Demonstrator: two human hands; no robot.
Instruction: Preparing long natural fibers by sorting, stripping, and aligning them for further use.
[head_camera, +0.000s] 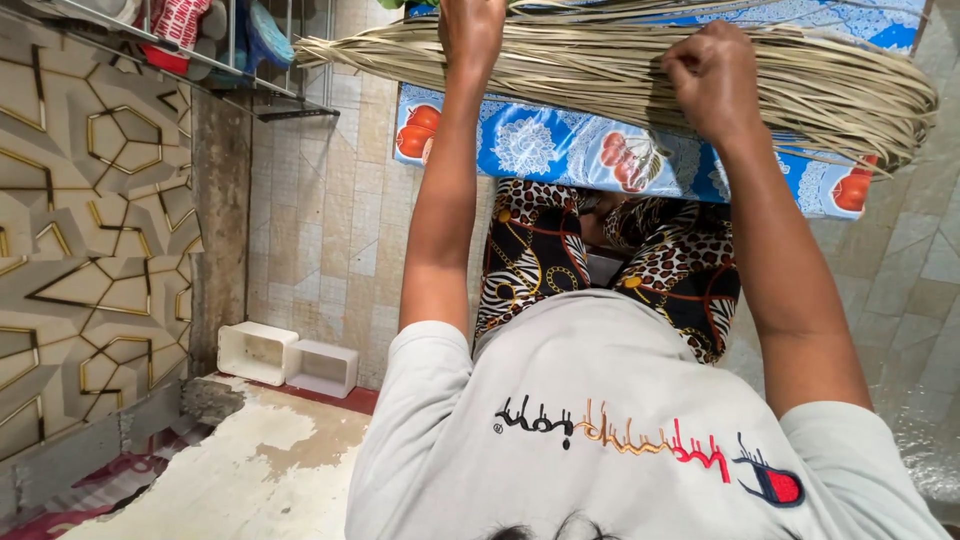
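Both hands reach out over a long bundle of dried straw strips (600, 75) that lies across a table under a blue flowered cloth (560, 150). The right hand (712, 80) is clenched in a fist on the strips near the middle of the bundle. The left hand (472, 35) presses down on the bundle too, but its fingers run past the top edge — whether it grips, I cannot tell. Left of that hand the strip ends jut free past the table's edge; below them is open tiled floor, with two white boxes (288, 360) far off by the wall.
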